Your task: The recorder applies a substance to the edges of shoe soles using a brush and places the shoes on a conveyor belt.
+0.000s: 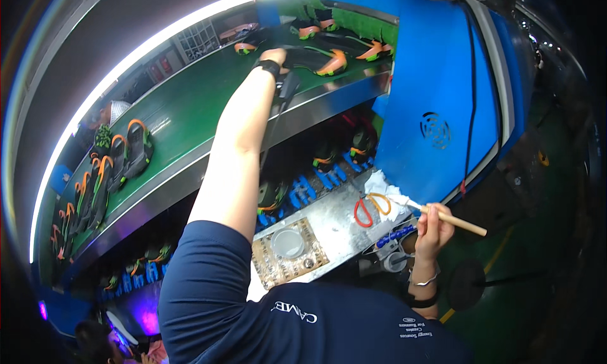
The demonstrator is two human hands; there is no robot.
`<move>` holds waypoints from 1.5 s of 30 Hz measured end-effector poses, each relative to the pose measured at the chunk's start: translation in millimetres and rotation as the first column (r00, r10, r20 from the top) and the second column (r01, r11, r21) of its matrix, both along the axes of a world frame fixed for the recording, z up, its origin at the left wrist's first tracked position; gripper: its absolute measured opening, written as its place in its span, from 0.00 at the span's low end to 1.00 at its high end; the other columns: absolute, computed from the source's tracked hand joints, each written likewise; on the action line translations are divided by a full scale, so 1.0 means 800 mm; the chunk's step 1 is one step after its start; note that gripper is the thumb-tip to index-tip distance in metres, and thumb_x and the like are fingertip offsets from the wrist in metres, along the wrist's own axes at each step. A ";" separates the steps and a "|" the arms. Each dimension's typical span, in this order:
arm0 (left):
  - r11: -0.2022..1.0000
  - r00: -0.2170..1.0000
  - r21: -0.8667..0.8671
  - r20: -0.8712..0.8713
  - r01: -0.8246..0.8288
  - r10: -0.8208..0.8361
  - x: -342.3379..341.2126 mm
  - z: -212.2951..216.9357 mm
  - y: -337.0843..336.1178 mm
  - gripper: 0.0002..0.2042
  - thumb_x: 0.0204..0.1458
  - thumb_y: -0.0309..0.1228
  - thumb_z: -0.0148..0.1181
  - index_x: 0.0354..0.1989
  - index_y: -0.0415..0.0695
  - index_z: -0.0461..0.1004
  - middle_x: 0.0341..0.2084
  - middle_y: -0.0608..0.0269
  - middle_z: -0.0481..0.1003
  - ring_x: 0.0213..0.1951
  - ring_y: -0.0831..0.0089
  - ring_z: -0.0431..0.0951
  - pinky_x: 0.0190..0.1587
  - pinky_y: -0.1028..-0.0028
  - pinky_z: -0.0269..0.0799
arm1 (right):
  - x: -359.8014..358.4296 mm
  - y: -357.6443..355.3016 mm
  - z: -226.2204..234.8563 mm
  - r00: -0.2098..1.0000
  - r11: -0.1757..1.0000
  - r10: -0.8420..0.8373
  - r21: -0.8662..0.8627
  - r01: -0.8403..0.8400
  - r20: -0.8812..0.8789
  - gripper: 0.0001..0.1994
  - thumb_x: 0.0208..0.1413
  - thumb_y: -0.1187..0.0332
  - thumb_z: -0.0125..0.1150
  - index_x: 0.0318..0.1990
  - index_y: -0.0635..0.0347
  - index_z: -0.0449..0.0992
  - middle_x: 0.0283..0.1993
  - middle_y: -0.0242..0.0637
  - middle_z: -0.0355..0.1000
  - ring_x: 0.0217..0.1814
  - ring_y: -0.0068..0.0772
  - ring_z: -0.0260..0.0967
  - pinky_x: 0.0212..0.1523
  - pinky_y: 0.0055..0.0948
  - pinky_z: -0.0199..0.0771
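Note:
My left arm stretches up over the green conveyor belt [190,105], with my left hand [274,57] at the far side beside a black shoe sole [316,60] with an orange and green end. The fingers are mostly hidden, so a hold on the sole cannot be made out. Just below the wrist is a dark object [288,86] of unclear kind. Out to the right, my right hand [431,231] is closed round a brush [458,222] with a pale wooden handle. Its head points left, over crumpled white paper [386,190] on the metal ledge.
On the ledge [344,203] are red-handled scissors [362,213] and a clear round tub [288,243] on brown-taped board. More soles [136,146] line the belt's left part. Below, blue holders [302,192] carry shoe parts. A blue machine panel [436,105] stands right; another person [95,342] is lower left.

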State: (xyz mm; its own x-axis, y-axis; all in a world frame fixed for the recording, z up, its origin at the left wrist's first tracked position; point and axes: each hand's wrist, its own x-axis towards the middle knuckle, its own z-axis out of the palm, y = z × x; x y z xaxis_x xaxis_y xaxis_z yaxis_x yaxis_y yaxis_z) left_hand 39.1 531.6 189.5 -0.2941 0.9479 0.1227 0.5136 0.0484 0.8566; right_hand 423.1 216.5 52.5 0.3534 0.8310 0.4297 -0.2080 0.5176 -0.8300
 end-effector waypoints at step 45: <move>0.882 0.986 -0.439 -0.080 -0.169 0.149 -0.336 0.060 -0.330 0.18 0.35 0.32 0.62 0.35 0.34 0.70 0.28 0.56 0.73 0.28 0.69 0.73 0.32 0.72 0.68 | -0.110 -0.020 -0.031 0.966 0.957 0.260 -0.134 -0.256 0.009 0.05 0.51 0.73 0.48 0.31 0.66 0.67 0.18 0.31 0.61 0.12 0.13 0.50 0.11 0.12 0.48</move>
